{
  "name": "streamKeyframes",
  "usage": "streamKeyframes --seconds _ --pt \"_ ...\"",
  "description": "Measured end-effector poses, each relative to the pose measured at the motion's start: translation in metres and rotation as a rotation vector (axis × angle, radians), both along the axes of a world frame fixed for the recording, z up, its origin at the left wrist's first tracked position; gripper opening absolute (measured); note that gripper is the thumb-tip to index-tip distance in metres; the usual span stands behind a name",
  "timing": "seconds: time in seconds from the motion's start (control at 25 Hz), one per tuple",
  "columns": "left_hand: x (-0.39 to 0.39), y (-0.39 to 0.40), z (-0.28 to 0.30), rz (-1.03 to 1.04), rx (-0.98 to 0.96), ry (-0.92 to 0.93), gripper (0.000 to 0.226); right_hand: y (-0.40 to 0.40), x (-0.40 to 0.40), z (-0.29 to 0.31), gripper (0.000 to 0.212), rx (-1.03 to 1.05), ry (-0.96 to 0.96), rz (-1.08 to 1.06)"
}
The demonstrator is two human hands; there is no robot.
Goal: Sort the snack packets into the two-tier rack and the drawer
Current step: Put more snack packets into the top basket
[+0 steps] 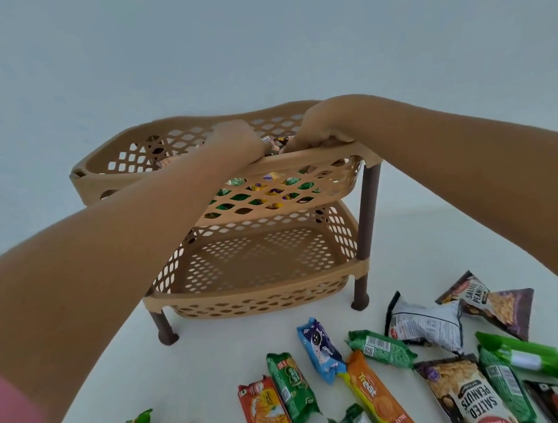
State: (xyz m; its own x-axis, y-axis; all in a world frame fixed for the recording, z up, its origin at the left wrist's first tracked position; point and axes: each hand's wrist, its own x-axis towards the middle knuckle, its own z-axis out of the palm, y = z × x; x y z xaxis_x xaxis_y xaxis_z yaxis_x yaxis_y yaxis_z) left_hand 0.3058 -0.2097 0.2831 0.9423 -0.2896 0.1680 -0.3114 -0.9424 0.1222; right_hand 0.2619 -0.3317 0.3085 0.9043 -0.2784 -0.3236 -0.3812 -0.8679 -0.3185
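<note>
left hand (pixel 237 140): reaches over front rim into top tier (pixel 119 149), fingers down among small wrapped sweets; can't tell if pinching or spread.
right hand (pixel 322 127): curled over front rim, fingertips inside tier; grip hidden, can't tell.
why: prob. settling or spreading what's in the tier so it lies flat.
rack (pixel 370 208): on counter (pixel 216 348), top tier part filled, bottom tier (pixel 258 258) bare.
packets: most lie on counter in front of rack, unsorted.
labels: peanuts (pixel 465 395) reads "salted peanuts"; orange pack (pixel 376 394) reads "treat"; blue pack (pixel 319 348) looks like oreo, not sure.
drawer: not in view.
</note>
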Motion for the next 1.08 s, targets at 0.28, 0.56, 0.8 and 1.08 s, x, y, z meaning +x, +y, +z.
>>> streamKeyframes --seconds 0.28,0.56,0.8,1.08 --pt "-0.054 0.023 -0.024 -0.373 -0.378 -0.682 0.025 -0.007 -0.060 0.000 0.031 0.162 -0.676 0.100" --pt "-0.166 0.102 -0.200 -0.389 -0.568 -0.226 0.033 -0.024 -0.197 -0.111 0.022 -0.004 -0.671 0.153" --pt "-0.171 0.151 -0.292 -0.275 -0.187 0.376 0.090 -0.013 -0.234 -0.248 0.037 0.123 -0.084 -0.035" --pt "-0.164 0.133 -0.297 -0.270 -0.193 0.498 0.102 0.002 -0.226 -0.286 0.030 0.119 0.029 -0.107"
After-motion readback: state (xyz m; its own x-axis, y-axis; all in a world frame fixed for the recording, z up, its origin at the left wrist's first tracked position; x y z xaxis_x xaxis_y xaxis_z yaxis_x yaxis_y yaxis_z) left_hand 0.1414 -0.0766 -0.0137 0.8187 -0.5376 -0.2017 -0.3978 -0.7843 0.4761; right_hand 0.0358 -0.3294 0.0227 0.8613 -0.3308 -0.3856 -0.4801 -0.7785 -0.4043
